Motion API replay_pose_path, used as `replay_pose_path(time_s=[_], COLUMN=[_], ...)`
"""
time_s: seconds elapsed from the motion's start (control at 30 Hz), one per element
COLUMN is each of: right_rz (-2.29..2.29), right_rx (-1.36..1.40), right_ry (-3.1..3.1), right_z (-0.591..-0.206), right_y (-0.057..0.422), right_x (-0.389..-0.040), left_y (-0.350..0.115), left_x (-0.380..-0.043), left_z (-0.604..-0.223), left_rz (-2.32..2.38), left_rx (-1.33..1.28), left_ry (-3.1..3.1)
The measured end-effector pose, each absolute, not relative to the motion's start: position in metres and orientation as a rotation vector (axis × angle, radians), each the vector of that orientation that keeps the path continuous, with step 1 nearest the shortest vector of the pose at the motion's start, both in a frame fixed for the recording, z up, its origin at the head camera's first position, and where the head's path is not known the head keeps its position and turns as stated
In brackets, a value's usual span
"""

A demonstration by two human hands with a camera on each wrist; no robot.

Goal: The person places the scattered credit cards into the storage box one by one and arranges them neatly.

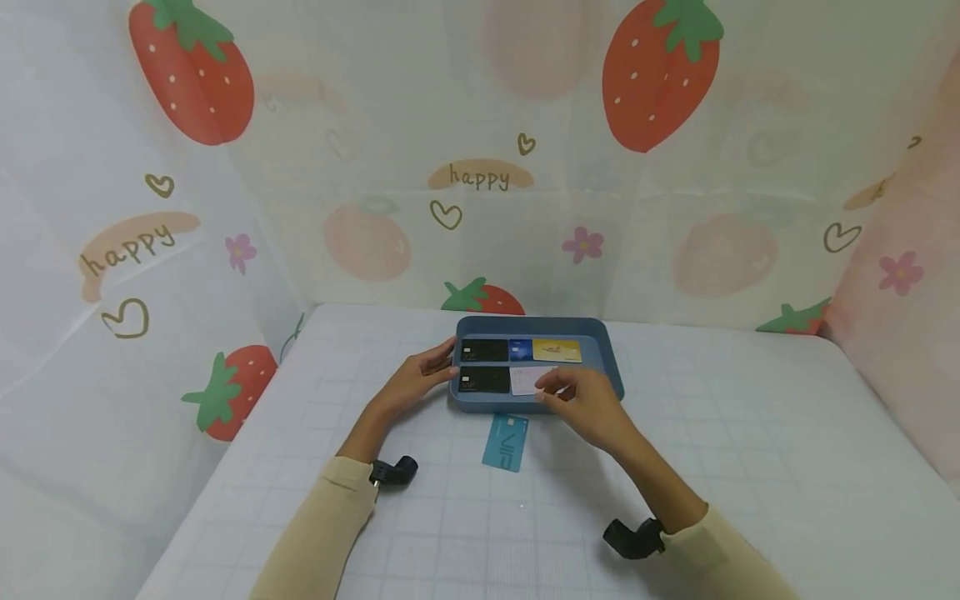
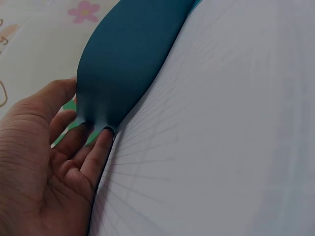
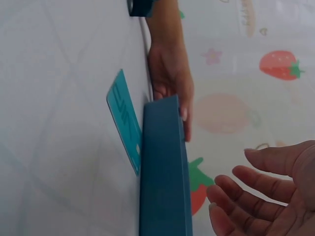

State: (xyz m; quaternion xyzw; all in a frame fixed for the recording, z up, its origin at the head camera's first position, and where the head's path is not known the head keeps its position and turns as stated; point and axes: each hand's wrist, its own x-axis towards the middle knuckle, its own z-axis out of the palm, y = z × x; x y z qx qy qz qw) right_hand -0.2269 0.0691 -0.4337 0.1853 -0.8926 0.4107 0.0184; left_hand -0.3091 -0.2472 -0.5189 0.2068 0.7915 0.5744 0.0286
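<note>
A blue-grey tray (image 1: 480, 407) holds cards in two rows. In its back row lie a black card (image 1: 486, 350), a blue card (image 1: 520, 349) and a yellow card (image 1: 561, 350). A second black card (image 1: 480, 381) and a white card (image 1: 525, 381) make up the front row. My left hand (image 1: 408, 385) touches the tray's left end with its fingertips, against the wall (image 2: 128, 59) in the left wrist view. Over the white card's right end hovers my right hand (image 1: 588, 408); its fingers (image 3: 251, 199) are loosely bent and apart, with nothing between them in the right wrist view.
A teal VIP card (image 1: 506, 443) lies on the white table (image 1: 465, 533) just in front of the tray. Behind the table hangs a strawberry-patterned curtain (image 1: 525, 242), which also runs along both sides. Black wrist cameras (image 1: 633, 539) sit at the sleeves.
</note>
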Motion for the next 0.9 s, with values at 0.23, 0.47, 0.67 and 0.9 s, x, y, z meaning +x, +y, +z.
replay_pose_path(time_s=[0.23, 0.47, 0.67, 0.9], right_rz=[1.256, 1.152, 0.989, 0.767], right_rx=[0.633, 0.656, 0.704, 0.763], right_ry=[-2.790, -2.890, -2.978, -3.016], right_z=[-0.444, -0.452, -0.460, -0.466], right_y=[0.060, 0.047, 0.040, 0.031], right_x=[-0.216, -0.210, -0.208, -0.208], left_y=[-0.247, -0.243, -0.244, -0.247], left_x=[-0.310, -0.294, -0.302, -0.314], left_z=[-0.516, -0.497, -0.504, -0.520], left_rz=[1.787, 1.789, 1.793, 1.787], left_rx=[0.627, 0.634, 0.642, 0.657], left_ry=[2.407, 2.394, 2.387, 2.410])
